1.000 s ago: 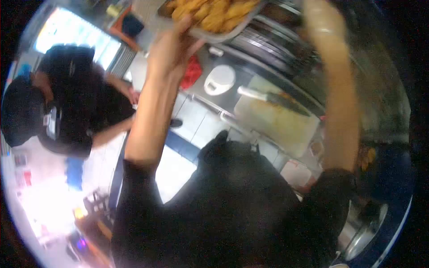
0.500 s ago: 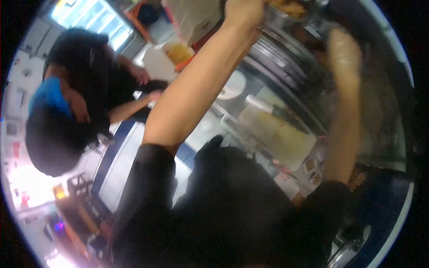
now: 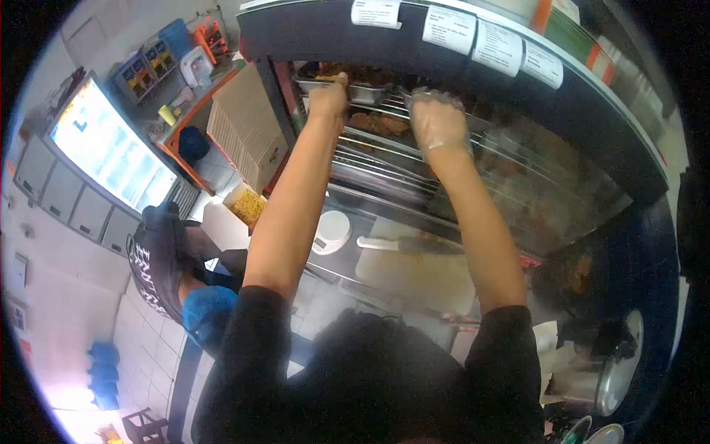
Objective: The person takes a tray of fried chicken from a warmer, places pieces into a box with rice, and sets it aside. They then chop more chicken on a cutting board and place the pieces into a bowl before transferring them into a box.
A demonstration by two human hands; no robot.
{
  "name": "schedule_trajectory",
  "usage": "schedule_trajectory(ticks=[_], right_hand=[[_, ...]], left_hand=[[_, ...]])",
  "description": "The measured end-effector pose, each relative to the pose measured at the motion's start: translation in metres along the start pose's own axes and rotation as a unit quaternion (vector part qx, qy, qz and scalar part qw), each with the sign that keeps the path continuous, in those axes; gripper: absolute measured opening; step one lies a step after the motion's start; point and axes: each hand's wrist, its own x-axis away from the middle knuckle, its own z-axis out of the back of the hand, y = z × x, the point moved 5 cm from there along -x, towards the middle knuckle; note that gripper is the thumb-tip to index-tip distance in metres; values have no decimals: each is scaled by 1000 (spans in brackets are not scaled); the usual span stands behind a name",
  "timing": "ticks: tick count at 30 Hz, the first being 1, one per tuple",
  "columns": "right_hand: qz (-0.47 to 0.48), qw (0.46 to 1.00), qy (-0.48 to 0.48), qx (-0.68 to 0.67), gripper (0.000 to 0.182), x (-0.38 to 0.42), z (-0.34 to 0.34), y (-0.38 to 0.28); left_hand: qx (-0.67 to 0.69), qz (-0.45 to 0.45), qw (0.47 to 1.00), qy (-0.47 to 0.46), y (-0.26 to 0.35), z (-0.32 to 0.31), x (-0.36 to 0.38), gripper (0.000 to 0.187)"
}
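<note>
My left hand [image 3: 329, 98], bare, is closed on the near edge of a metal tray [image 3: 367, 94] holding browned food, on the upper rack of a warming cabinet. My right hand [image 3: 441, 120] wears a clear plastic glove and is at the rack to the right of that tray. Its fingers curl away from me, so what they grip, if anything, is hidden. Between and below my hands, pieces of browned meat [image 3: 379, 123] lie on a lower level above wire racks [image 3: 381, 159].
Below the cabinet are a white-handled knife [image 3: 379, 243] on a cutting board [image 3: 414, 275] and a round white scale [image 3: 333, 229]. At left, a co-worker in a dark cap [image 3: 157, 259] bends near a box of yellow food [image 3: 246, 206]. Paper labels [image 3: 449, 29] hang above.
My view has tilted up and shows more of the cabinet. Both hands appear lower in view, at the racks. The co-worker has bent down and forward.
</note>
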Motion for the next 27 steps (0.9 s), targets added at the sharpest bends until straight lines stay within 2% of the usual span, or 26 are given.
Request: schedule_trajectory(ticks=[2, 3, 4, 5, 6, 9, 11, 12, 13, 15, 16, 17, 18, 19, 20, 22, 24, 25, 26, 27], right_hand=[[-11, 1000, -11, 9, 22, -4, 0, 2], [-11, 1000, -23, -14, 19, -7, -3, 3], [-11, 999, -31, -35, 17, -10, -3, 4], [-20, 999, -28, -30, 17, -14, 1, -3], [-7, 1000, -21, -14, 19, -22, 42, -8], [-3, 999, -49, -2, 22, -41, 62, -29], [10, 998, -63, -24, 24, -31, 66, -33], [68, 988, 140, 12, 26, -21, 69, -36], [119, 931, 340, 55, 29, 4, 64, -33], [154, 934, 313, -83, 34, 60, 57, -39], [121, 950, 204, -205, 34, 85, 50, -35], [82, 937, 94, -325, 34, 111, 42, -33], [12, 937, 2, -350, 34, 133, 26, -33], [-56, 922, -87, -373, 34, 153, 4, -30], [-71, 923, -87, -368, 34, 173, -17, -23], [-259, 823, -42, -504, 35, 217, -54, 26], [-313, 837, 86, -441, 32, 251, -44, 90], [-367, 726, 215, -541, 26, 284, -120, 141], [-371, 764, 242, -469, 13, 288, -98, 182], [-324, 717, 324, -525, 12, 289, -80, 213]], left_hand=[[43, 188, 980, 54, -8, -4, -7, 50], [-46, 132, 990, 5, -6, -7, -12, 47], [-40, 142, 988, 40, -14, -2, -19, 44], [-31, 147, 986, 77, 8, 5, -16, 41], [74, 184, 979, 56, 59, 4, -4, 37], [67, 148, 986, 27, 72, 28, -16, 37], [77, 153, 984, 44, 74, 27, 4, 35], [82, 142, 986, 45, 81, 28, 28, 34], [75, 121, 989, 41, 78, 23, 53, 32], [51, 76, 995, 26, 61, 18, 97, 28], [-17, 83, 996, -6, 48, 13, 116, 27], [-34, 37, 998, -35, 43, 0, 137, 26], [25, 97, 993, -64, 14, -14, 152, 23], [-5, 45, 994, -102, 19, -28, 169, 23], [-42, 45, 989, -131, 6, -43, 180, 25], [-78, 47, 982, -166, 0, -79, 196, 29], [-171, -81, 969, -157, 34, -115, 202, 35], [-187, -73, 968, -154, 37, -128, 201, 36], [-205, -64, 966, -144, 37, -139, 201, 36], [-216, -67, 964, -138, 42, -148, 203, 33]])
